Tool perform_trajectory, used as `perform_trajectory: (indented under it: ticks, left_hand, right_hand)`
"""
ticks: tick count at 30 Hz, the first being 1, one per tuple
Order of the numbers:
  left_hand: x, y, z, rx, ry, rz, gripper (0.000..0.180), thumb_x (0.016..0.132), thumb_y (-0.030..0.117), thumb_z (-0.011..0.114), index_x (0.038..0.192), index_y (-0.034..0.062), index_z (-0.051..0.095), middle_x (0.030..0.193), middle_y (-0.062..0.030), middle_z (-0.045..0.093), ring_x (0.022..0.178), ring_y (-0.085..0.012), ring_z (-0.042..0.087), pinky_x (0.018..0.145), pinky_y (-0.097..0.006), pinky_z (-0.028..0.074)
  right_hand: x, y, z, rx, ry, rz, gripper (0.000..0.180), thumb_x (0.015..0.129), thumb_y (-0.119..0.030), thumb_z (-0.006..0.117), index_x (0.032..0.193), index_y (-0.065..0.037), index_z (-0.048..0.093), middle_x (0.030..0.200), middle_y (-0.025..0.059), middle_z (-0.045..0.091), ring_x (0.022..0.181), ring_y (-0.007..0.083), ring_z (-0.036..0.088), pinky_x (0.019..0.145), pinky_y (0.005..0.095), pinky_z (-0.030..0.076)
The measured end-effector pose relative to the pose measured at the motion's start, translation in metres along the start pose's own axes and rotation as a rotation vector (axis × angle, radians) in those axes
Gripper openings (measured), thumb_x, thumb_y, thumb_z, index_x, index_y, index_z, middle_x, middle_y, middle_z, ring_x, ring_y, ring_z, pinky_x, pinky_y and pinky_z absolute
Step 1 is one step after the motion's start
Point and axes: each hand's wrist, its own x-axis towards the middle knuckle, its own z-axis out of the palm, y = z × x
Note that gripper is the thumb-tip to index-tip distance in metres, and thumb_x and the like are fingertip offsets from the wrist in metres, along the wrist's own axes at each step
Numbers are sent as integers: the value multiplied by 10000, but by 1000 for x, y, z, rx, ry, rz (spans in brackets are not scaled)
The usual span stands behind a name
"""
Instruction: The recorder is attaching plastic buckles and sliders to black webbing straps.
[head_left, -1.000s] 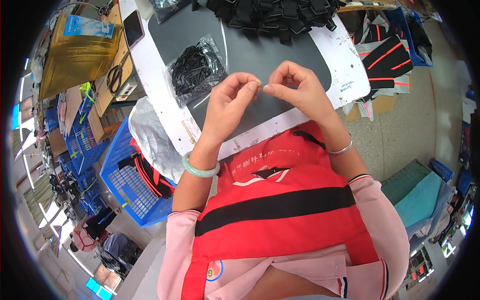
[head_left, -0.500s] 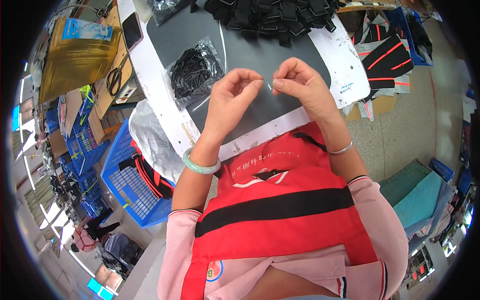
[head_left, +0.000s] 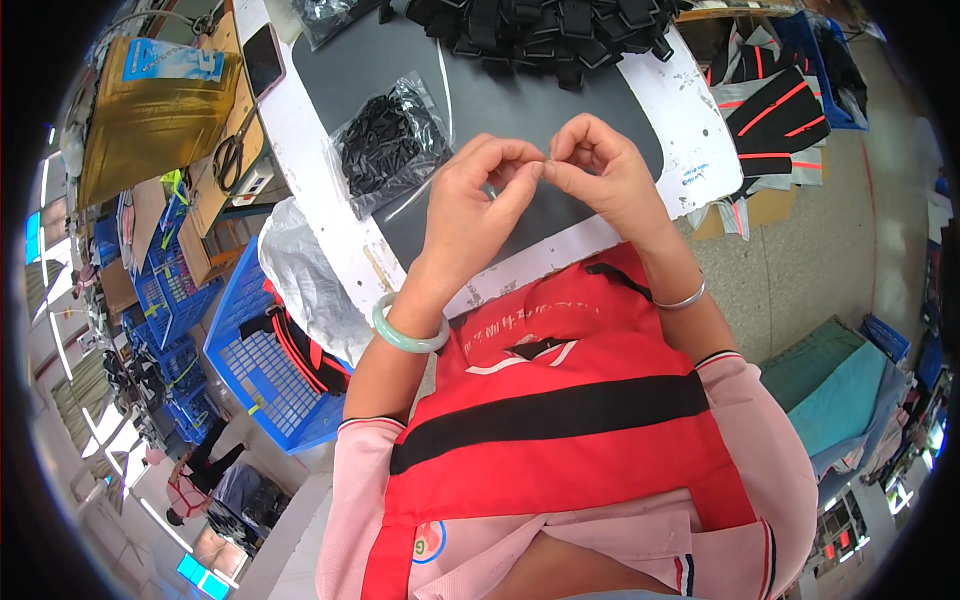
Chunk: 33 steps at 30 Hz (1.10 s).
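Over the dark grey mat [head_left: 510,95] my two hands meet at the fingertips. My left hand [head_left: 470,205] is closed in a thumb-and-finger pinch, a green bangle round its wrist. My right hand [head_left: 608,178] pinches too, its tips touching those of the left. Whatever lies between the fingers is too small or too hidden to name. Beside my left hand, a clear plastic bag [head_left: 425,112] lies open with many small black pieces [head_left: 380,150] in it. Beyond both hands, black plastic buckle-like parts [head_left: 540,38] are heaped at the mat's far end.
The white table [head_left: 695,125] has worn edges. A phone [head_left: 264,60] and scissors [head_left: 232,155] lie at the left. Blue crates [head_left: 275,375] stand on the floor to the left; black-and-grey fabric pieces [head_left: 775,120] with orange stripes are piled at the right. A person [head_left: 188,492] is in the background.
My hands were slightly apart, with a tiny pale sliver near the right fingertips. The left hand has moved right, and the fingertips now touch; the sliver no longer shows.
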Motion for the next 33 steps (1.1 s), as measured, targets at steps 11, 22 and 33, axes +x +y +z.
perform_trajectory:
  ticks: [11,22,33]
  left_hand:
    - [0,-4,-4,370,-61,186,69,752,51,642,819,37,639,757,-83,606,692,-254,591,624,-340,473]
    - [7,-11,3,745,-163,538,140,697,62,638,741,60,505,715,-67,482,664,-244,511,614,-357,417]
    - [11,-21,5,767,-86,538,132,692,77,628,750,57,510,715,-75,489,664,-240,519,605,-343,403]
  right_hand:
    - [-4,-8,7,-748,88,-327,145,723,-67,663,784,-75,532,762,14,572,716,170,587,718,301,411]
    - [-6,-3,1,-864,54,-341,139,706,-62,644,786,-76,531,761,26,567,735,201,581,729,326,407]
    - [-6,-7,3,-817,110,-308,146,733,-75,635,826,-71,523,785,36,591,736,207,599,720,331,420]
